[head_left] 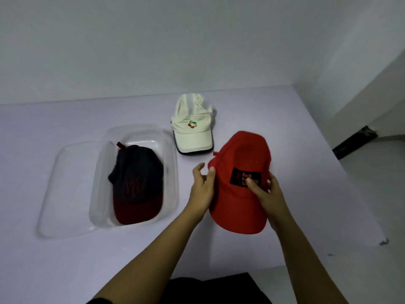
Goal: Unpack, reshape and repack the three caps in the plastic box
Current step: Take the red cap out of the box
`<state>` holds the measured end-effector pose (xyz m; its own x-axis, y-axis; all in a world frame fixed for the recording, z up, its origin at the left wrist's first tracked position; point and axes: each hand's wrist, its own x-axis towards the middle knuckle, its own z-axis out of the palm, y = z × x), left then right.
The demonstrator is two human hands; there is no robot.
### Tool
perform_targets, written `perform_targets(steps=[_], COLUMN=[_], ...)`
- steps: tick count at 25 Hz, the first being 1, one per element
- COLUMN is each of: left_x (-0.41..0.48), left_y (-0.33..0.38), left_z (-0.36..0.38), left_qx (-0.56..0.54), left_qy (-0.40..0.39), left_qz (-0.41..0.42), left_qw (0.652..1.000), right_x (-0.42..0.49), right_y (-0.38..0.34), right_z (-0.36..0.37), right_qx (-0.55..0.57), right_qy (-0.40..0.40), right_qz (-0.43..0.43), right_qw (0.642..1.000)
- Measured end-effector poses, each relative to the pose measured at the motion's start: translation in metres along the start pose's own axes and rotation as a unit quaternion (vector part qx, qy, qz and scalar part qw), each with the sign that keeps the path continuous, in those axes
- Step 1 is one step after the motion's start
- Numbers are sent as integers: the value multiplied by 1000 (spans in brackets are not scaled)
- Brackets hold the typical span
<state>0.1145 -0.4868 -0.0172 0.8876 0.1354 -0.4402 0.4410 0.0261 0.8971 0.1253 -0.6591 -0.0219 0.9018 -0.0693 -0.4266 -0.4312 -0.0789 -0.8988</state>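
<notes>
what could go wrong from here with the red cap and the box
Two likely risks. The dark cap lies slanted across much of the plastic box, so the red cap and white cap may get squashed out of shape when packed on top. The right hand has its thumb pressing on the red cap's front patch, which could dent the crown.

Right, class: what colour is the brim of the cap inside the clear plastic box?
Dark red brim on the navy fabric cap; seen in head view.
</notes>
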Motion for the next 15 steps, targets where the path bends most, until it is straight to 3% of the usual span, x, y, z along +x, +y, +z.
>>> perform_targets(steps=[2, 5, 15], left_x=[5, 21, 57], left_y=[-20, -50, -47], left_z=[33, 63, 130], left_qx=[46, 102, 182], left_qy=[-22, 8, 72], left_qz=[-18, -48, -6], left_qw=[999, 994, 981], right_x=[17, 38, 99], right_y=[20, 41, 53], right_z=[-27, -56, -96], right_qx=[1, 10, -155], right_qy=[-17, -36, -35], right_qz=[34, 67, 8], right_qw=[999, 997, 987])
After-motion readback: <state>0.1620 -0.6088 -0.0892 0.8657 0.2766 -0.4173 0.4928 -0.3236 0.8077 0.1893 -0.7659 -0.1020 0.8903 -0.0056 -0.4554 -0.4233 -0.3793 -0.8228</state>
